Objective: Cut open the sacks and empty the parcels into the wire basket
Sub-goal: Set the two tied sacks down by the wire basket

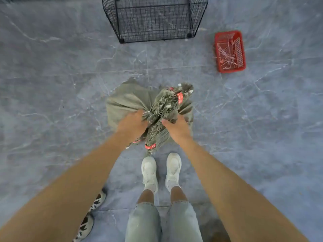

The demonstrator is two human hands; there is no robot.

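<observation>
Down at the bottom, two legs in pale denim shorts and two white shoes planted side by side; off to the left, two black-and-white patterned shoes belonging to someone else, only partly in shot; just ahead of the white toes, here's the sack, olive-green woven cloth, bunched and twisted into a ragged neck with frayed threads sticking out; it sits on the floor between the shoes and the wire basket, well apart from the basket; the left hand has its fingers curled tight into the gathered cloth; the right hand clamps the twist from the other side, so both are wrapped on the same bundle; red bands ring the cloth, four by my count, two at the near end and two at the far end; one sack or several bunched together, can't tell; underfoot, a grey marble-look tiled floor with pale veins and thin joints; further out on the right, one red tray of slotted plastic holding a tangle of thin white strips; farthest away, one black wire basket, upright on the tiles, its top cut off by the frame.
</observation>
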